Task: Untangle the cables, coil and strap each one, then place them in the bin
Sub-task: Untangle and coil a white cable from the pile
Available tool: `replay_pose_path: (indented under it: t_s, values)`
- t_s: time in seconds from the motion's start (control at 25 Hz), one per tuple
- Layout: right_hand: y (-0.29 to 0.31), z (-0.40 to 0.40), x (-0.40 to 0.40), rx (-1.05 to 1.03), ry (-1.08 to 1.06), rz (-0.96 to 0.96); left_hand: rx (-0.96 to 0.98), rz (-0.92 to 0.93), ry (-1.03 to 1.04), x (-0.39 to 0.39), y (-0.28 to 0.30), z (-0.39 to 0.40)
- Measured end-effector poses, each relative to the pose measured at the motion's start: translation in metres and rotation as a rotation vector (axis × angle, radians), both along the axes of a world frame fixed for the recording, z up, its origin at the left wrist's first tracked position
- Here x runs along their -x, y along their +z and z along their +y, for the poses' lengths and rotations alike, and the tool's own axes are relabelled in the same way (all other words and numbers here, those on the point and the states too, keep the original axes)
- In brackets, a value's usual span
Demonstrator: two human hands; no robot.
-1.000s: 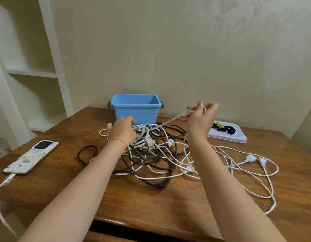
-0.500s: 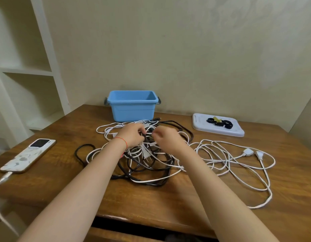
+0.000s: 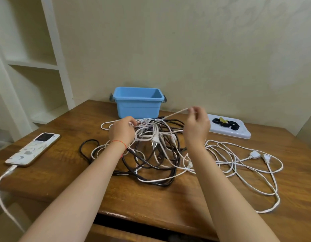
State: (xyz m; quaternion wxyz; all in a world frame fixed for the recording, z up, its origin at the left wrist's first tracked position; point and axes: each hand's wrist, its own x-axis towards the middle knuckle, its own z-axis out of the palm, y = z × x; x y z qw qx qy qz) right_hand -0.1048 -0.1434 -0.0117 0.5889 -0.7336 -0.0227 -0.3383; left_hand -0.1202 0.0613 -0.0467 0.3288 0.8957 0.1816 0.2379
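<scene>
A tangle of white and black cables point(image 3: 156, 151) lies mid-table in front of the empty blue bin point(image 3: 138, 109). My left hand point(image 3: 122, 131) rests on the tangle's left side, fingers curled into the white strands. My right hand point(image 3: 196, 125) is raised above the table and pinches a white cable point(image 3: 173, 114) that runs taut down to the tangle. A loose white cable point(image 3: 238, 163) with two plugs spreads to the right. Black straps point(image 3: 226, 123) lie on a white tray point(image 3: 241, 133) at the back right.
A phone point(image 3: 33, 149) in a patterned case lies at the left, with a white charging cable running off the table's front edge. White shelves point(image 3: 34, 63) stand beyond the left edge. A wall is close behind the bin.
My right hand has lifted out of the tangle up and to the right, drawing a white cable taut. My left hand has stayed on the tangle.
</scene>
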Motion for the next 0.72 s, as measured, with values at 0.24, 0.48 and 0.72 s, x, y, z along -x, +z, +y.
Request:
replay_pose_path:
  t_s: [0.24, 0.48, 0.72]
  values:
    - [-0.018, -0.008, -0.021, 0.613, -0.094, 0.316, -0.027, 0.112, -0.328, -0.002, 0.017, -0.014]
    - [-0.021, 0.041, 0.005, 0.926, 0.336, 0.212, 0.297, 0.205, -0.434, 0.008, 0.014, -0.003]
    - [-0.015, 0.055, 0.001, 0.938, 0.448, 0.277, 0.573, 0.123, -0.5, 0.013, 0.008, 0.015]
